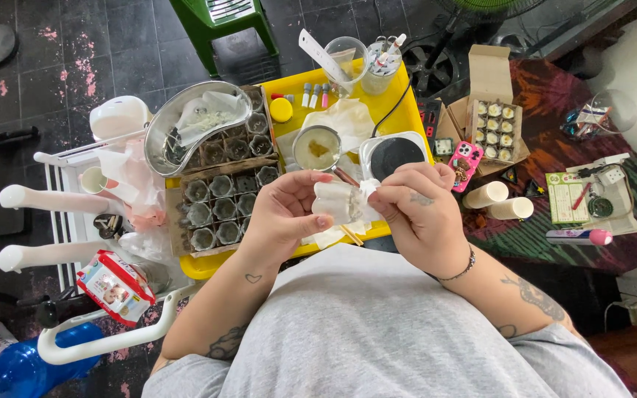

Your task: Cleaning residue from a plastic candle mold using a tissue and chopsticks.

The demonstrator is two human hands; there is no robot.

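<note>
Head view. A small white ribbed mould [337, 202], pale and cylinder-like, is held in the air just near of the yellow tray [407, 110], between both hands and above the person's grey shirt [377, 332]. The left hand [283, 214] wraps its left end, thumb on the far side and fingers curled under the near side, pressed against it. The right hand [420, 214] is closed on its right end, fingertips pinching the mould together with a scrap of white tissue [369, 190].

On the tray, just far of the hands, stand a small metal pot [317, 147] with yellowish contents and, to its right, a white hot plate [394, 155] with a dark round top. Left of these lies a cardboard tray of grey cups [223, 199], and farther left a kidney-shaped steel bowl [193, 125]. At the tray's far edge are two clear cups of tools [366, 63] and a yellow round lid [281, 110].

Right of the tray: a pink phone [466, 163], an open box of small filled moulds [495, 129], and two cream candles [499, 200] lying on patterned cloth.
</note>
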